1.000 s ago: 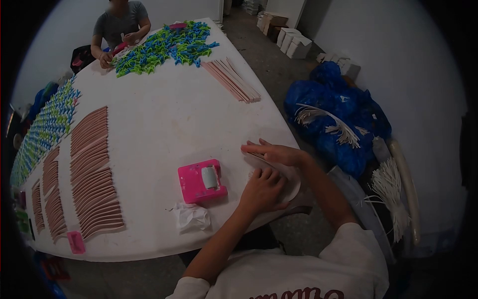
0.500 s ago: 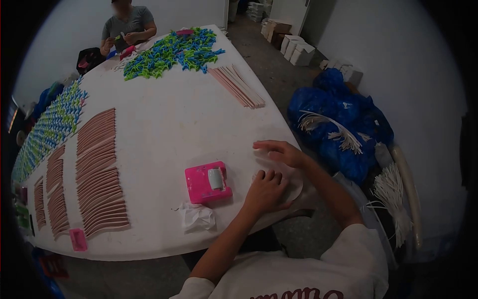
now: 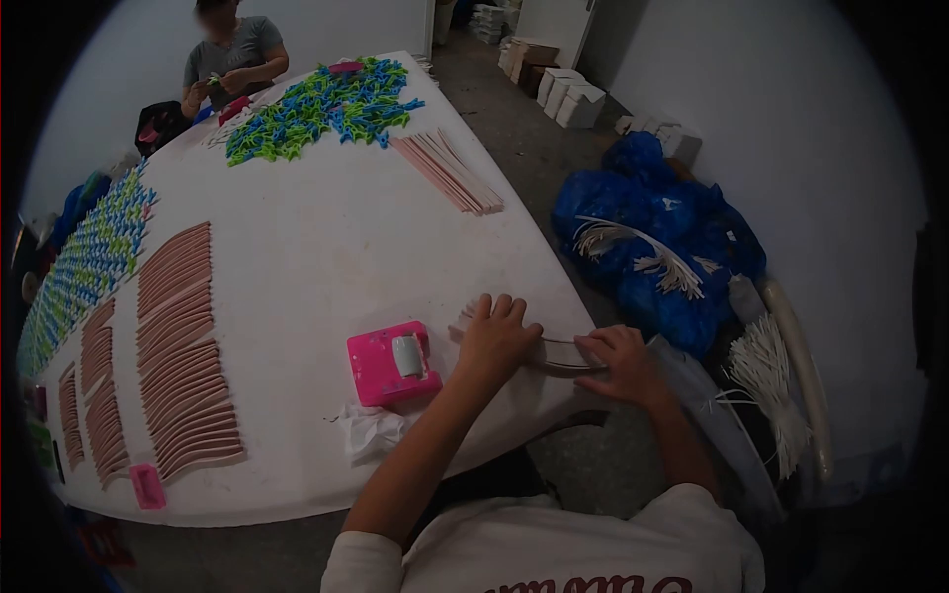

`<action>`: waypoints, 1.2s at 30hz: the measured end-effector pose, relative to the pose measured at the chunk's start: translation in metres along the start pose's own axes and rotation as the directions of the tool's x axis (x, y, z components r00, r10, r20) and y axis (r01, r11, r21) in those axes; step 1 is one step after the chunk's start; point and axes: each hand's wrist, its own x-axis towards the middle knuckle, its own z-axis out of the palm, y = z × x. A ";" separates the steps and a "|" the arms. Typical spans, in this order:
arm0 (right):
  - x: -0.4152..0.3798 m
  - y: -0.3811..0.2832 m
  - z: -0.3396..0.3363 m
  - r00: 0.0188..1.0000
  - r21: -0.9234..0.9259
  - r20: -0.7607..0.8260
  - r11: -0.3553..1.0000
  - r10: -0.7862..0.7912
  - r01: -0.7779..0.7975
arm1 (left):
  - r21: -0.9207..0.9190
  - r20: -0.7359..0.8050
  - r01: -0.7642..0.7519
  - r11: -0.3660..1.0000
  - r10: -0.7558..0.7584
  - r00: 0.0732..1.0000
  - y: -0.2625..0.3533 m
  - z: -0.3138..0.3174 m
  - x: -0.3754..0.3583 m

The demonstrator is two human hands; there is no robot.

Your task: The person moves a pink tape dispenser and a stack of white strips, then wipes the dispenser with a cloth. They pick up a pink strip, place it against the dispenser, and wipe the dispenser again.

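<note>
A short stack of thin pale strips (image 3: 560,354) lies near the right edge of the table, under and between my hands. My left hand (image 3: 497,334) is laid across the stack's left part, its fingers curled over the far side. At the right end, my right hand (image 3: 621,364) pinches the strips between thumb and fingers. Just left of my left hand sits a pink holder (image 3: 364,374) with a grey roller (image 3: 406,356). A crumpled white tissue (image 3: 371,432) lies in front of that holder.
Rows of pinkish-brown strips (image 3: 178,346) and a small pink tray (image 3: 148,486) occupy the left side. Farther back are a heap of blue and green clips (image 3: 316,111), loose pink strips (image 3: 450,173) and a seated person (image 3: 232,61). Blue bags (image 3: 652,247) stand right of the table.
My right hand has come down from above the table onto the strips' right end. My left hand has shifted left and forward onto them. The view has turned slightly right.
</note>
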 end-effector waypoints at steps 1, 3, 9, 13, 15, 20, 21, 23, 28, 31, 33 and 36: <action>-0.004 -0.006 0.005 0.998 -0.038 -0.025 0.998 0.056 -0.056 | 0.035 0.018 -0.027 0.999 0.027 0.999 -0.005 -0.003 0.007; -0.005 -0.025 0.013 0.991 -0.056 -0.046 0.990 0.123 -0.126 | 0.072 0.033 -0.061 0.996 0.059 0.998 -0.010 -0.008 0.022; 0.026 -0.042 0.036 0.894 -0.021 -0.197 0.910 0.402 -0.414 | 0.210 -0.167 -0.075 0.975 0.112 0.980 -0.025 -0.003 0.047; 0.037 -0.046 0.039 0.824 -0.001 -0.209 0.842 0.527 -0.539 | -0.106 -0.154 0.128 0.986 -0.144 0.977 -0.014 -0.045 0.029; 0.036 -0.052 0.040 0.834 -0.006 -0.257 0.862 0.489 -0.507 | -0.212 -0.162 0.176 0.961 -0.212 0.964 -0.010 -0.081 0.008; 0.030 -0.055 0.045 0.866 0.000 -0.362 0.929 0.346 -0.371 | -0.359 -0.252 0.240 0.902 -0.341 0.906 -0.016 -0.148 -0.056; 0.030 -0.054 0.047 0.874 -0.022 -0.361 0.933 0.327 -0.358 | -0.356 -0.251 0.243 0.902 -0.343 0.905 -0.017 -0.155 -0.067; 0.029 -0.054 0.048 0.880 -0.041 -0.361 0.938 0.308 -0.345 | -0.451 -0.305 0.262 0.853 -0.423 0.854 -0.018 -0.166 -0.087; 0.025 -0.055 0.052 0.853 -0.053 -0.387 0.915 0.350 -0.400 | -0.563 -0.344 0.200 0.802 -0.448 0.825 -0.013 -0.184 -0.118; 0.023 -0.060 0.049 0.838 -0.049 -0.387 0.900 0.383 -0.434 | -0.600 -0.358 0.155 0.785 -0.437 0.825 -0.012 -0.188 -0.129; 0.021 -0.062 0.048 0.838 -0.063 -0.401 0.902 0.370 -0.428 | -0.625 -0.369 0.130 0.770 -0.439 0.819 -0.012 -0.188 -0.134; 0.022 -0.064 0.049 0.835 -0.064 -0.419 0.906 0.355 -0.418 | -0.667 -0.353 0.125 0.735 -0.459 0.816 -0.013 -0.187 -0.141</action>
